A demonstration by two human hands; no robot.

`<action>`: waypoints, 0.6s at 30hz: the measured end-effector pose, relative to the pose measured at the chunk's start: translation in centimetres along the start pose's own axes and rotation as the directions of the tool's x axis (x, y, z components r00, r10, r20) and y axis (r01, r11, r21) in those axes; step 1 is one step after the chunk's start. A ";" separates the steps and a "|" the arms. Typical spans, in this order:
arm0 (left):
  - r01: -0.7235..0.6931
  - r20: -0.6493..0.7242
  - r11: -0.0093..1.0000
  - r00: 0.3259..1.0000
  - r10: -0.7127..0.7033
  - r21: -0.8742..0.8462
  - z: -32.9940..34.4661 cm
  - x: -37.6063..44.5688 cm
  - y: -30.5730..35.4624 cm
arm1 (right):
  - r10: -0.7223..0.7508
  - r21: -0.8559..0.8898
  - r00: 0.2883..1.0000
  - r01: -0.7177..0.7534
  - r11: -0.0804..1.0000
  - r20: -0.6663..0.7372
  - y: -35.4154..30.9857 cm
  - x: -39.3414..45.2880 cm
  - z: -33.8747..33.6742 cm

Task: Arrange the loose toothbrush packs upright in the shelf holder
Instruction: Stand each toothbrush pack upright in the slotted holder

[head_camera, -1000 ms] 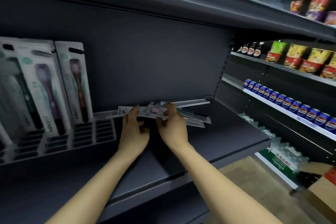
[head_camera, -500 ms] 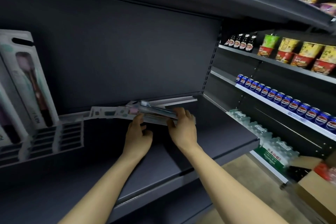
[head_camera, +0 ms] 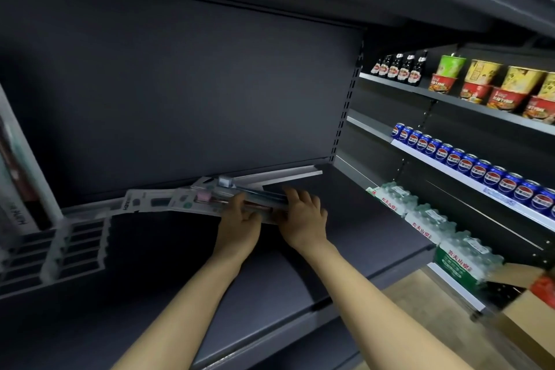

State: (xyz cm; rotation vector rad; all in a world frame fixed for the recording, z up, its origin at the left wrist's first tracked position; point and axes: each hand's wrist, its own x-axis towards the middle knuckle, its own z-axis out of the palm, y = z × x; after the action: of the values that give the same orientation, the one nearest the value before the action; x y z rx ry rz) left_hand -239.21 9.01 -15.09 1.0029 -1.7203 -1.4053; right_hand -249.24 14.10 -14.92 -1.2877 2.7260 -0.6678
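Note:
Several loose toothbrush packs [head_camera: 168, 203] lie flat in a stack at the back of the dark shelf [head_camera: 345, 219]. My left hand [head_camera: 240, 224] grips the stack from the left, fingers curled over its edge. At the stack's right end, my right hand [head_camera: 303, 216] holds the packs with fingers over the top. The slotted grey holder [head_camera: 75, 249] sits at the left of the shelf. One upright pack [head_camera: 18, 189] stands in it at the frame's left edge, cut off.
The shelf's back panel rises behind the packs and an upper shelf hangs overhead. To the right, a neighbouring rack holds bottles [head_camera: 399, 67], cup noodles [head_camera: 492, 90], blue cans [head_camera: 468, 159] and water packs [head_camera: 429, 222]. A cardboard box [head_camera: 528, 318] stands at the lower right.
Both hands have gathered the scattered packs into a tighter stack. The view has swung right, so most upright packs in the holder have left the frame.

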 end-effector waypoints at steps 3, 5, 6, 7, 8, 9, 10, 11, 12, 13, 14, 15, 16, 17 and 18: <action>0.013 0.021 1.000 1.000 -0.013 -0.013 0.6 0.5 0.2 | -0.009 -0.045 0.999 0.011 0.999 0.045 0.2 0.6 0.1; 0.018 0.049 1.000 0.999 -0.017 -0.019 0.9 0.6 0.3 | -0.010 -0.058 0.996 0.015 0.998 0.092 0.2 1.0 0.1; 0.017 0.057 1.000 0.998 -0.016 -0.018 0.9 0.7 0.3 | -0.008 -0.064 0.993 0.015 0.998 0.115 0.2 1.1 0.0; 0.016 0.059 1.000 0.998 -0.015 -0.017 1.0 0.8 0.3 | -0.006 -0.071 0.991 0.015 0.997 0.130 0.2 1.1 0.0; 0.014 0.059 1.000 0.998 -0.013 -0.018 1.1 0.9 0.3 | -0.005 -0.077 0.990 0.016 0.997 0.139 0.2 1.2 -0.1; 0.015 0.058 1.000 0.998 -0.014 -0.018 1.2 0.9 0.3 | -0.005 -0.083 0.989 0.017 0.996 0.145 0.2 1.3 -0.2; 0.014 0.059 1.000 0.998 -0.013 -0.018 1.2 1.0 0.3 | -0.006 -0.089 0.989 0.019 0.996 0.151 0.2 1.4 -0.3; 0.012 0.059 1.000 0.998 -0.011 -0.011 1.3 1.0 0.3 | -0.007 -0.094 0.987 0.022 0.995 0.162 0.1 1.4 -0.4; 0.002 0.060 1.000 0.998 -0.002 0.003 1.3 1.0 0.2 | -0.008 -0.092 0.984 0.025 0.995 0.179 0.1 1.5 -0.6; -0.012 0.063 1.000 0.998 0.010 0.028 1.2 1.0 0.2 | -0.011 -0.084 0.980 0.028 0.996 0.201 0.0 1.5 -0.8; -0.028 0.072 0.998 0.997 0.024 0.053 1.1 0.9 0.2 | -0.011 -0.072 0.974 0.028 0.997 0.225 0.0 1.6 -1.1; -0.035 0.083 0.997 0.996 0.029 0.069 1.0 0.8 0.2 | -0.010 -0.058 0.969 0.025 0.998 0.248 -0.1 1.6 -1.4; -0.040 0.093 0.996 0.995 0.032 0.079 0.9 0.7 0.2 | -0.008 -0.042 0.964 0.020 0.999 0.267 -0.2 1.6 -1.7; -0.038 0.101 0.996 0.994 0.029 0.085 0.9 0.6 0.2 | -0.004 -0.027 0.960 0.012 1.000 0.280 -0.2 1.6 -1.9; -0.035 0.104 0.996 0.994 0.026 0.086 0.8 0.6 0.2 | 0.000 -0.014 0.958 0.004 1.000 0.286 -0.3 1.6 -2.1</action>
State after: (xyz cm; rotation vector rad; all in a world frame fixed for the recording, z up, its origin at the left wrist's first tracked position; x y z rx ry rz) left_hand -240.25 8.88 -15.01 0.9616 -1.8791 -1.3939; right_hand -250.53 13.48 -12.64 -1.2775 2.4995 -0.4222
